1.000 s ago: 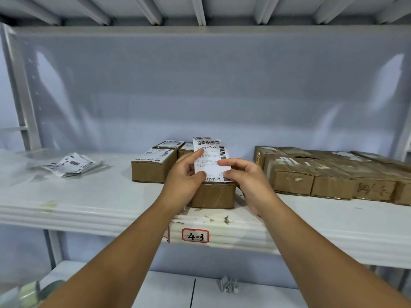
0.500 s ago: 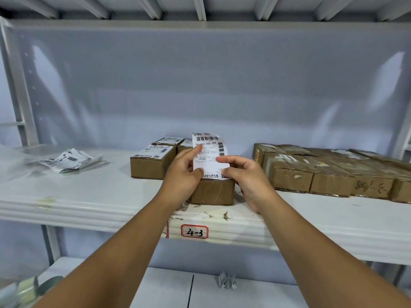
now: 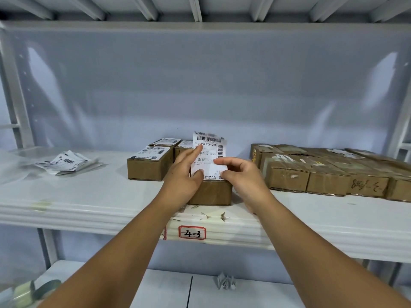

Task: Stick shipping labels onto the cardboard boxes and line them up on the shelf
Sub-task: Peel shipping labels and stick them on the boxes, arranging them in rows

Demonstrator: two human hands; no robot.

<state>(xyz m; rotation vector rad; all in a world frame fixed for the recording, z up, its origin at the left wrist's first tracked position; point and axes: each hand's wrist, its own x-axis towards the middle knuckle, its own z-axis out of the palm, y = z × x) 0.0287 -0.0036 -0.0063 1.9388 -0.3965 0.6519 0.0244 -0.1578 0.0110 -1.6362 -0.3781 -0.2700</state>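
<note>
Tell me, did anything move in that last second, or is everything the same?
Hardly anything. The left hand has slid its index finger slightly higher up the shipping label; the right hand still pinches its lower right corner. The label stays upright over the front box; the other boxes and loose labels have not moved.

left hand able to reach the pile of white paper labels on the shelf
Probably: only a low labelled brown cardboard box stands between the left hand and the pile, easily passed, though the hand pinches a white barcode label.

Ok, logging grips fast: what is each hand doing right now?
Left hand: pinching the shipping label.
Right hand: pinching the same label's lower right edge.
</note>
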